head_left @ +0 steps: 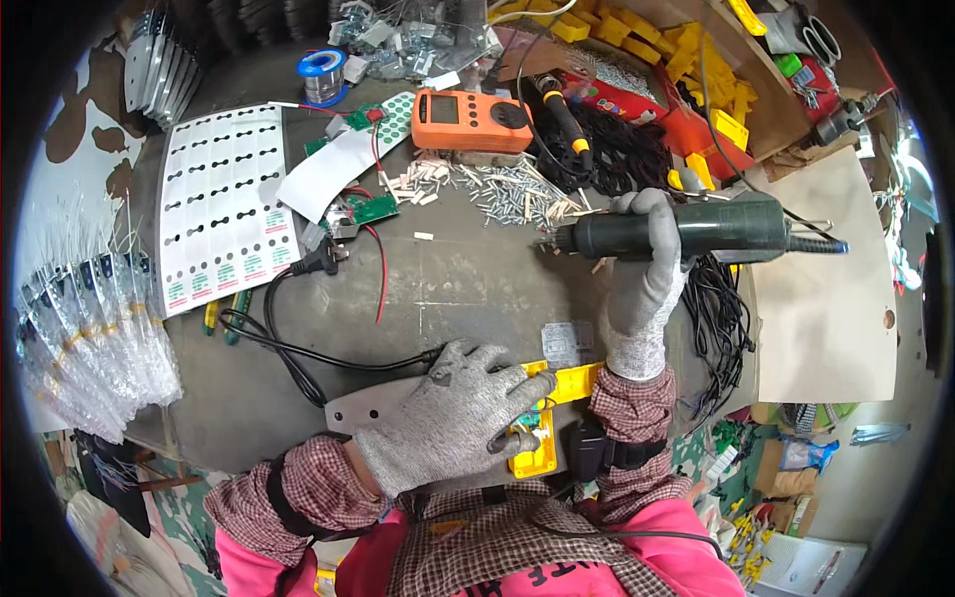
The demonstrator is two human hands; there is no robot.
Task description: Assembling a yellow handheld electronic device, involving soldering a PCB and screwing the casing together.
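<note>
In my gloved right hand point(645, 274) is a dark green electric screwdriver point(716, 231), held level above the table with its tip toward the left. My gloved left hand point(443, 418) bears down on a yellow plastic casing point(575, 384) near the table's front edge, fingers bent over it. A greenish part shows inside the casing's lower section point(537, 460), partly hidden by those fingers. Under the same hand, a flat grey piece with holes point(368, 406) sticks out to the left. A black power cord point(373, 365) runs from beside my left fingers to its plug point(323, 259).
Loose screws point(522, 191) and small pale pieces lie beyond the screwdriver, near an orange multimeter point(470, 121). Left are a sticker sheet point(224, 199), a solder spool point(323, 78) and bagged parts point(95, 338). Black cables point(718, 328) and cardboard point(826, 298) lie right.
</note>
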